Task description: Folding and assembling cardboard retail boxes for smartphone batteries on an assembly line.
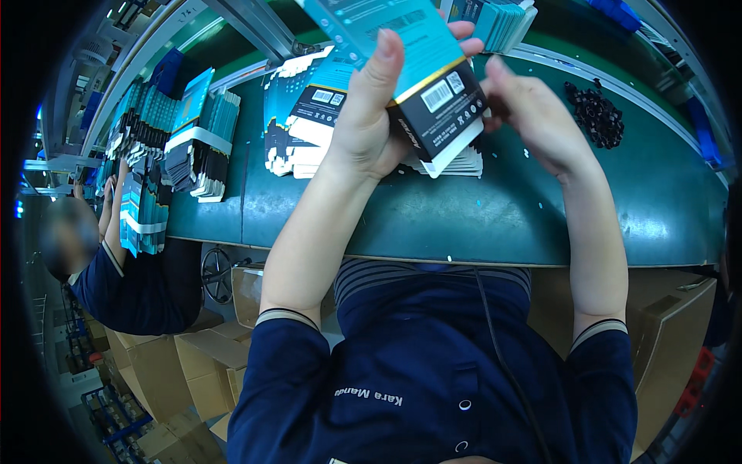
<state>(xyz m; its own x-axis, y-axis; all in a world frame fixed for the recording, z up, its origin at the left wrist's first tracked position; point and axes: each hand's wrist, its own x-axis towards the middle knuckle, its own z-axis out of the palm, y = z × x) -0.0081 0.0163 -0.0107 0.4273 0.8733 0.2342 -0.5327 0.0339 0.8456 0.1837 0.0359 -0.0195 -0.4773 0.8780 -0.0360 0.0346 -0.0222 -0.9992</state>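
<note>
A flat folded carton [433,85], teal with a black end and a white flap, is gripped by my left hand [367,120]. The thumb lies over its front; fingertips show past its far right edge. It is held tilted above the table. Beside the carton's right edge is my right hand [537,116], thumb and curled fingers apart, nothing visible in them. Whether its fingertips touch the carton I cannot tell. Below and behind lie stacks of similar cartons [321,97], partly hidden by my left hand and the held carton.
Banded carton bundles [199,147] stand on the green table [309,224] at left. More cartons [495,23] sit at the far side. A pile of small black parts [597,114] lies at right. A co-worker [139,286] is at far left. Cardboard boxes [672,325] stand below the table.
</note>
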